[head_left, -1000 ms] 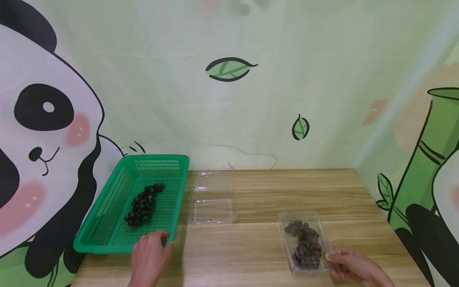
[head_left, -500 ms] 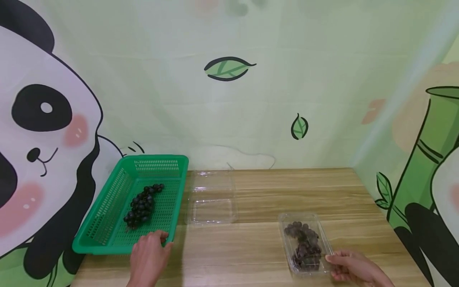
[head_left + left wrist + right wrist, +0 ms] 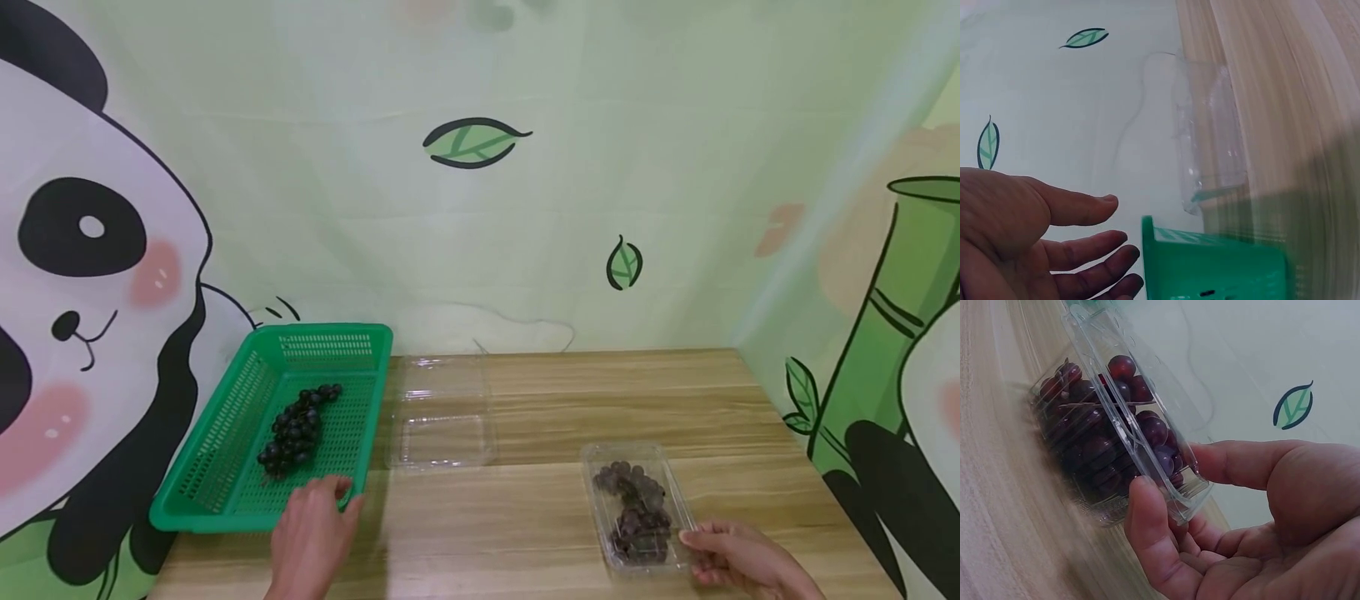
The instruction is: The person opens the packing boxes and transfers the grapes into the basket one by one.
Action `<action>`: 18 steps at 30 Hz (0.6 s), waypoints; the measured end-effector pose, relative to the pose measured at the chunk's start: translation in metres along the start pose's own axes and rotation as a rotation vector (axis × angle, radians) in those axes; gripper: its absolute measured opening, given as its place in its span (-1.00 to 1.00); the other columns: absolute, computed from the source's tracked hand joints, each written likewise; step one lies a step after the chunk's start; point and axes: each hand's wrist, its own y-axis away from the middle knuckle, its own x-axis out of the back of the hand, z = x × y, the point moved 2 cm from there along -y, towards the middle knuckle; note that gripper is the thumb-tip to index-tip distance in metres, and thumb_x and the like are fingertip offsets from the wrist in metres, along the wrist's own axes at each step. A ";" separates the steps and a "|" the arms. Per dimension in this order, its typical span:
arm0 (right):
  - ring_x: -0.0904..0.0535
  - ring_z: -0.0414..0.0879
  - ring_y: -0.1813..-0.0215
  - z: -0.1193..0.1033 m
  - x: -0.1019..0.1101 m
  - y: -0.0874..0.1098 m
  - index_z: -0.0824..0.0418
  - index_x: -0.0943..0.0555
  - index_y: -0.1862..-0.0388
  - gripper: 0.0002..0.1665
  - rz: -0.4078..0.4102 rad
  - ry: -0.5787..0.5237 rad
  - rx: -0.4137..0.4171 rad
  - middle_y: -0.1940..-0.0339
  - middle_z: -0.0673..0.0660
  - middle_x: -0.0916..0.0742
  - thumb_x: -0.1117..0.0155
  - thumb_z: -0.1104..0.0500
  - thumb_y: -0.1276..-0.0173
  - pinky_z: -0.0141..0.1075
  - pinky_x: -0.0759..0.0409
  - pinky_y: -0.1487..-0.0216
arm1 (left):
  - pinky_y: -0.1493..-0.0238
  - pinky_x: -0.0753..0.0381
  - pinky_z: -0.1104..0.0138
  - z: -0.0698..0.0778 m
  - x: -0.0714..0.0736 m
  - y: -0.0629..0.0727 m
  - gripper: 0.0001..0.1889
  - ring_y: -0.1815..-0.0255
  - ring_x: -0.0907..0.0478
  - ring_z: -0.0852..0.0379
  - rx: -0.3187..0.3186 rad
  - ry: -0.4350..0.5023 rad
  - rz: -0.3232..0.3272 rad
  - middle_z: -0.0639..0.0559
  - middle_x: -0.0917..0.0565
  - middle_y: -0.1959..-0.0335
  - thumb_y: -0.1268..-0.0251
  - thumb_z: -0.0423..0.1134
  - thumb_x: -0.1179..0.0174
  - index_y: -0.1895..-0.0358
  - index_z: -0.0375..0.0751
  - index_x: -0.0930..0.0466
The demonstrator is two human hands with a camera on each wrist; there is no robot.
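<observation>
A clear lidded plastic fruit box (image 3: 636,508) with dark grapes (image 3: 642,512) inside stands on the right of the table. My right hand (image 3: 738,557) pinches its near right corner; the right wrist view shows the thumb on the lid and fingers against the side. A green perforated basket (image 3: 187,504) sits at the left, with one bunch of black grapes (image 3: 296,433) in it. By the basket's near right corner is my left hand (image 3: 311,533). In the left wrist view its fingers (image 3: 1094,275) are loosely bent beside the basket wall, holding nothing.
An opened clear plastic box (image 3: 446,417) without fruit lies at the back of the wooden table (image 3: 525,533), just right of the basket. Behind the table hangs a light green printed backdrop (image 3: 337,167) with a panda and leaves.
My left hand has shifted very slightly away from me by the basket corner. The right hand keeps its pinch on the fruit box, and the grapes have not moved.
</observation>
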 end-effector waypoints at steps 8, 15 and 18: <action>-0.63 -0.14 0.33 0.000 0.000 0.000 0.21 -0.64 0.30 -0.77 0.017 0.001 0.013 0.41 0.07 -0.68 -0.20 0.16 -0.59 -0.32 -0.69 0.19 | 0.24 -0.64 -0.13 0.018 -0.001 0.002 -0.69 0.08 -0.64 -0.24 -0.064 0.036 0.045 -0.19 -0.74 0.11 -0.31 -0.21 -0.42 -0.02 -0.32 -0.71; -0.62 -0.15 0.35 0.000 -0.001 0.000 0.22 -0.63 0.29 -0.78 0.040 0.013 0.005 0.41 0.07 -0.69 -0.22 0.15 -0.59 -0.32 -0.70 0.19 | 0.26 -0.64 -0.06 0.038 -0.014 0.001 -0.68 0.14 -0.66 -0.14 -0.046 0.094 -0.011 -0.10 -0.73 0.17 -0.31 -0.19 -0.43 -0.03 -0.29 -0.72; -0.62 -0.15 0.35 0.000 -0.001 0.000 0.22 -0.63 0.30 -0.78 0.050 0.018 0.005 0.41 0.08 -0.68 -0.22 0.15 -0.58 -0.32 -0.69 0.20 | 0.27 -0.63 0.02 0.049 -0.022 0.001 -0.67 0.20 -0.67 -0.04 -0.050 0.137 -0.059 -0.02 -0.73 0.25 -0.29 -0.18 -0.44 -0.03 -0.29 -0.72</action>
